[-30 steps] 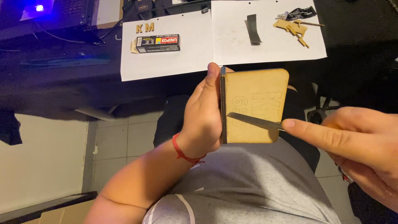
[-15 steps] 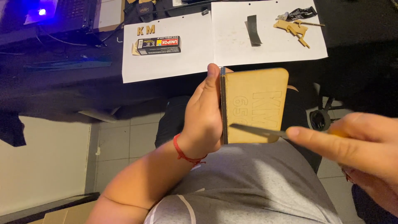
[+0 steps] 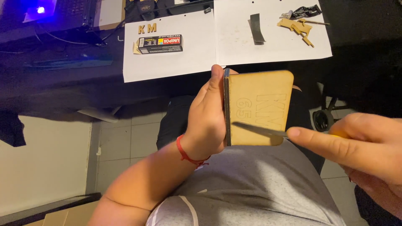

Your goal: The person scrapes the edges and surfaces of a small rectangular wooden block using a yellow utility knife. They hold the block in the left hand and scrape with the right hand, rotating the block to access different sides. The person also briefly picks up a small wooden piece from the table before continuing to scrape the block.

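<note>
Left hand [image 3: 207, 121] grips thin wooden panel [image 3: 257, 108] by left edge, held over lap, off surface [image 3: 63, 79]. Right hand [image 3: 360, 152] pinches blade tool [image 3: 259, 129], tip resting on panel's engraved face.

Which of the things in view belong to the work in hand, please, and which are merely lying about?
In hand: left hand, wooden panel, right hand, thin blade.
Lying about: glue box, wooden letters, dark strip, wooden pieces, paper sheets.

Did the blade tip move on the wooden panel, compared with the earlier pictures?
Yes. The blade tip now sits slightly farther toward the left hand, closer to the wooden panel's dark edge.
</note>
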